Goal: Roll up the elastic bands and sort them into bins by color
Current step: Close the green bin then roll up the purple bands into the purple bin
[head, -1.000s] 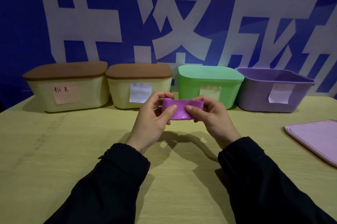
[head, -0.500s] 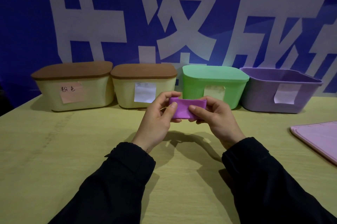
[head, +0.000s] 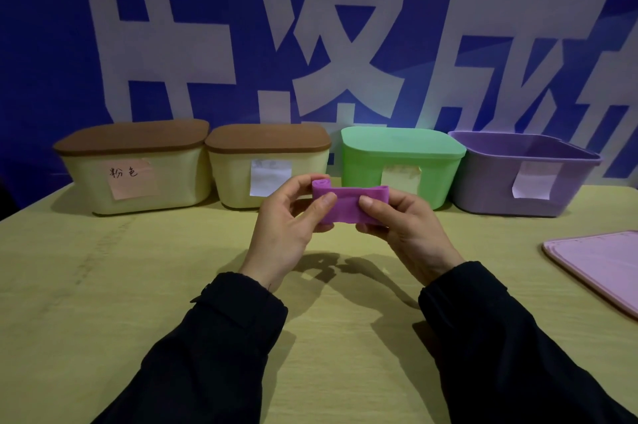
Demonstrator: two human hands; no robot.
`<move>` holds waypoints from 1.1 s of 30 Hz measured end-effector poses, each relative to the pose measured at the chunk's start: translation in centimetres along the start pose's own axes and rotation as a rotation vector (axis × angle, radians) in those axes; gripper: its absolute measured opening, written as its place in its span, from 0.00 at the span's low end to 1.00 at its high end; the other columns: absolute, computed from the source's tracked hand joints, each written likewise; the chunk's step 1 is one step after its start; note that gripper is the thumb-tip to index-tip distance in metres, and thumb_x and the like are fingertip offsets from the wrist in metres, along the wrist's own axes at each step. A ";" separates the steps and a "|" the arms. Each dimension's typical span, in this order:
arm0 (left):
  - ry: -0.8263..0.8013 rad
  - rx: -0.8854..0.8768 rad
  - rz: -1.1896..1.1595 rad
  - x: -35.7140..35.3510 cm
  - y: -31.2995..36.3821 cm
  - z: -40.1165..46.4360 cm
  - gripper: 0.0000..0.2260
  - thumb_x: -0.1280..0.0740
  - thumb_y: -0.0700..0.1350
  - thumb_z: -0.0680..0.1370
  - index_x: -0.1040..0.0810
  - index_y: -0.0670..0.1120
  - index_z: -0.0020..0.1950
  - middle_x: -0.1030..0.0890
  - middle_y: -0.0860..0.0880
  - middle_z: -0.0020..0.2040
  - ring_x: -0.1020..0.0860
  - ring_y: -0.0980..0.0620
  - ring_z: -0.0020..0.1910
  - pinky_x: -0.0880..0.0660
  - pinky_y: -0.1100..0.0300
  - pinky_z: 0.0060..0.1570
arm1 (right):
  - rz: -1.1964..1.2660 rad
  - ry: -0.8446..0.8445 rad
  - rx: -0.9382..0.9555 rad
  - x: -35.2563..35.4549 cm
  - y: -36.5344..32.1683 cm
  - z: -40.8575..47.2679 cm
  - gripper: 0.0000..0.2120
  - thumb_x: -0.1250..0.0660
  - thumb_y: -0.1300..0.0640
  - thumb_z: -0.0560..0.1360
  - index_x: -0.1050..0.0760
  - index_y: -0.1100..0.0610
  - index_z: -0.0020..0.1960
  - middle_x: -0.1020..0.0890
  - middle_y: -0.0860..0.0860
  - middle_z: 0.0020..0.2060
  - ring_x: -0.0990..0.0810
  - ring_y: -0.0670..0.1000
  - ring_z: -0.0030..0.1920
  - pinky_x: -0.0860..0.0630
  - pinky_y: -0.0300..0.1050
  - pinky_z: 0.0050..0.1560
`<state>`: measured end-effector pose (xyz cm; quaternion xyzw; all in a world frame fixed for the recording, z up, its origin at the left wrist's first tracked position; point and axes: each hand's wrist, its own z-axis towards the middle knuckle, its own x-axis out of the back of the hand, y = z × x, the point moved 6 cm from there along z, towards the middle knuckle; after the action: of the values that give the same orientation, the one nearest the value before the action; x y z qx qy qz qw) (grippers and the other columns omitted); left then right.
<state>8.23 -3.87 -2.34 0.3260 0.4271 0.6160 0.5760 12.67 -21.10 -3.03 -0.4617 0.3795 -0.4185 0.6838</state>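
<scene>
Purple stretchy elastic band (head: 345, 204), held up over the pale yellow wooden table (head: 86, 285), left end curled into a small roll, remainder stretched flat toward the right. Left hand (head: 286, 230), black-sleeved, pinching the rolled end between thumb and curled fingers. Right hand (head: 407, 226), likewise sleeved, gripping the flat end, thumb on the front face, fingers tucked behind. Off to the right, flat on the tabletop, pink plastic lid (head: 600, 268). Farther back, in a row along the table's far edge: cream bin with brown lid and pink handwritten note (head: 138, 168), second cream bin with brown lid and white note (head: 269, 164), green lidded bin (head: 400, 164), open purple bin with white note (head: 524, 174). Behind everything, blue banner with large white characters (head: 310, 26).
</scene>
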 end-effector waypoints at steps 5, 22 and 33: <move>-0.084 0.011 -0.046 -0.7 -0.1 0.0 0.14 0.33 0.42 0.81 0.23 0.54 0.66 0.18 0.49 0.59 0.17 0.51 0.53 0.18 0.56 0.45 | 0.169 -0.045 -0.019 -0.9 -0.1 -0.3 0.10 0.31 0.57 0.75 0.17 0.59 0.54 0.15 0.58 0.51 0.18 0.52 0.50 0.19 0.46 0.52; -0.032 0.018 -0.041 -0.4 -0.3 -0.1 0.13 0.25 0.45 0.74 0.19 0.50 0.58 0.17 0.50 0.53 0.18 0.53 0.46 0.20 0.55 0.43 | 0.219 -0.012 -0.056 -1.7 0.1 -0.5 0.14 0.28 0.59 0.73 0.19 0.63 0.56 0.15 0.59 0.47 0.15 0.53 0.44 0.16 0.46 0.47; -0.095 0.011 -0.050 -1.0 -0.2 -0.3 0.16 0.32 0.40 0.81 0.22 0.52 0.67 0.18 0.46 0.59 0.16 0.48 0.49 0.17 0.54 0.45 | 0.113 0.081 0.035 -0.9 -0.3 -0.4 0.11 0.26 0.58 0.70 0.17 0.59 0.51 0.14 0.58 0.45 0.15 0.54 0.46 0.17 0.45 0.47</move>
<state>8.19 -4.90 -2.57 0.3472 0.4109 0.5828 0.6091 11.87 -20.45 -2.75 -0.4103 0.4248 -0.4043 0.6984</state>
